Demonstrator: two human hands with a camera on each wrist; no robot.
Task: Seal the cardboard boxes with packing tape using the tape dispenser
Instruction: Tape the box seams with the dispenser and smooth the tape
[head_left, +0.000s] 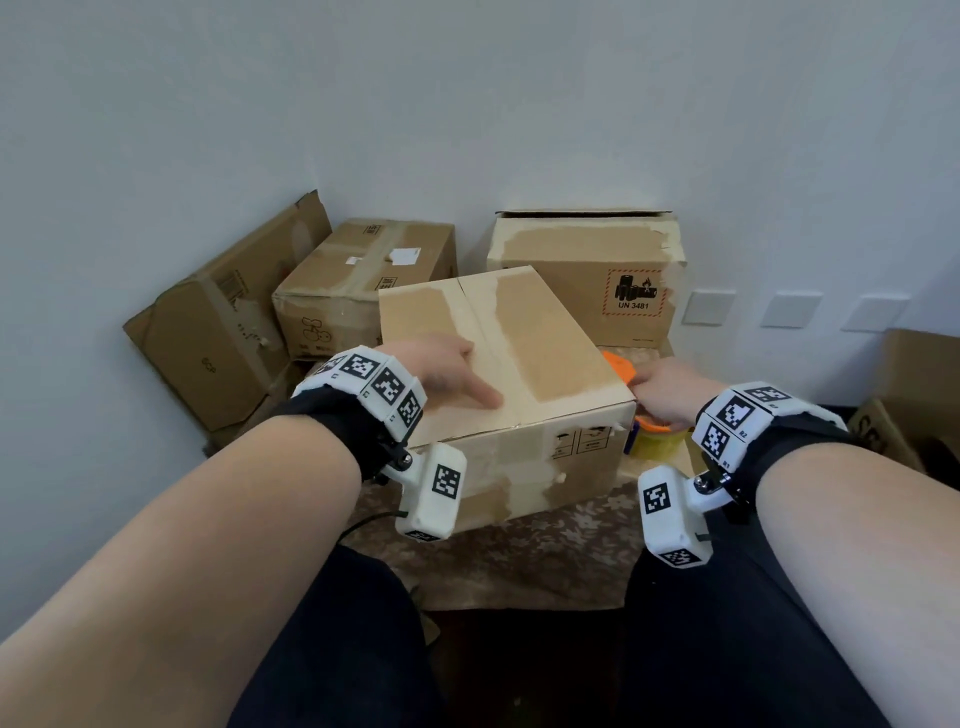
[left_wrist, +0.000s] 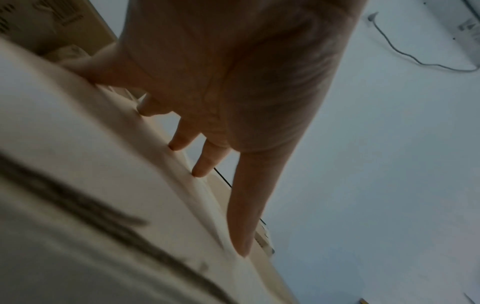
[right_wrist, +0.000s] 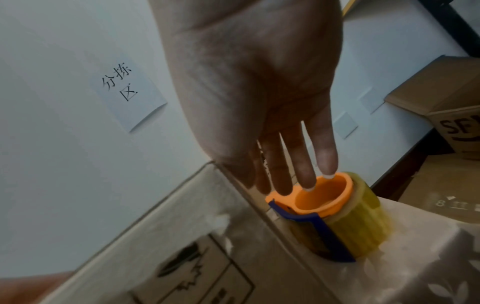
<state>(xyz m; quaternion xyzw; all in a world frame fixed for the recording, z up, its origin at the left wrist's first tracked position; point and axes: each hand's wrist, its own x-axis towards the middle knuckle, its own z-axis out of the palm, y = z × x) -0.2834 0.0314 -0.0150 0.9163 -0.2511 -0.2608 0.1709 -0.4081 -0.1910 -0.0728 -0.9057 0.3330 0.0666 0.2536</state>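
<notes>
While flat: left hand (head_left: 441, 364) atop box (head_left: 545, 332)

A red-hatched hazard label (head_left: 635, 292) on the front of the rear right box (head_left: 582, 270) reads "UN 3481" under battery and flame pictograms. A white paper note (right_wrist: 129, 93) on the wall bears the handwritten characters "分拣区". A box at the right edge (right_wrist: 457, 127) shows the black letters "SF". Small handling symbols (head_left: 581, 441) on the near box (head_left: 519, 332) are too small to read.
</notes>
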